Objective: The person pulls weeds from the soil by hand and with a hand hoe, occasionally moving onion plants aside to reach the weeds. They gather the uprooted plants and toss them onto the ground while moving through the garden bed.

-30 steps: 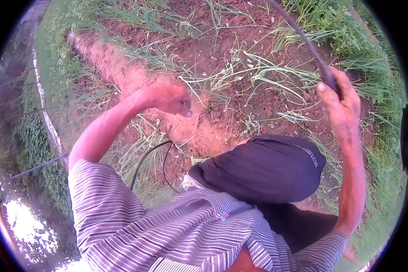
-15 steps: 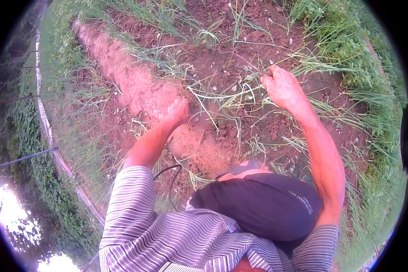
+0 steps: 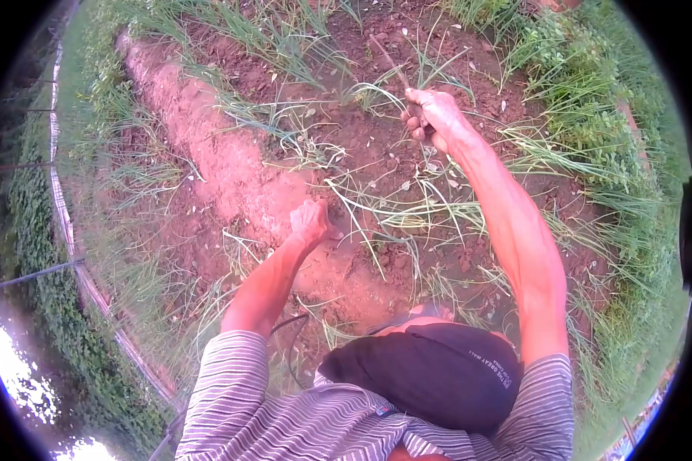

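Observation:
My right hand (image 3: 437,121) is closed around the near end of a thin brown rod-like tool (image 3: 388,60), which points up and to the left over the soil. Green onion-like plants (image 3: 373,91) stand just left of that hand. Lower down, my left hand (image 3: 311,220) is curled into a fist close to the reddish soil; what it holds, if anything, is hidden. Long pale-green stalks (image 3: 407,213) lie flattened on the ground between the hands and to the right.
A pale raised strip of dry soil (image 3: 200,131) runs diagonally at left. Dense green plants (image 3: 584,100) border the right side. A white edging line (image 3: 61,177) curves along the far left. A dark cap (image 3: 430,373) and dark cable (image 3: 291,346) show below.
My right hand has moved up and left, and the rod now points more steeply upward. My left hand, still closed, has shifted slightly down and right.

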The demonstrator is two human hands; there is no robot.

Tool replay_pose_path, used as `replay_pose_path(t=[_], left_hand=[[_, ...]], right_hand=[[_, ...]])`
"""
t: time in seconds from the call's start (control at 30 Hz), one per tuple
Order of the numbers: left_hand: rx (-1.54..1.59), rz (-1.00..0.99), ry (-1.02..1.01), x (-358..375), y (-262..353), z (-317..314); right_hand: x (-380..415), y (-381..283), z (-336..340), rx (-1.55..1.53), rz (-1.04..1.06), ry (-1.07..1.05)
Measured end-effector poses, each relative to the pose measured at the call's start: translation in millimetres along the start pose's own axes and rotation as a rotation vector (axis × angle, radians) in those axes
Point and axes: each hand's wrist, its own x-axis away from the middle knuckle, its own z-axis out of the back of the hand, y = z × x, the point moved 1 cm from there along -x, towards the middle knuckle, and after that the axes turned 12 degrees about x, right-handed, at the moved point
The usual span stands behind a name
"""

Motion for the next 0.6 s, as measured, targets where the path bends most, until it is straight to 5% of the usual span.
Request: replay_pose_path(t=[0.2,0.6], left_hand=[[-0.013,0.096,-0.109,-5,7,7],[0.006,0.062,-0.096,-2,8,6]], right_hand=[[-28,54,7,0.461,-0.09,0.093],[50,141,43,0.298,-0.251,0.013]])
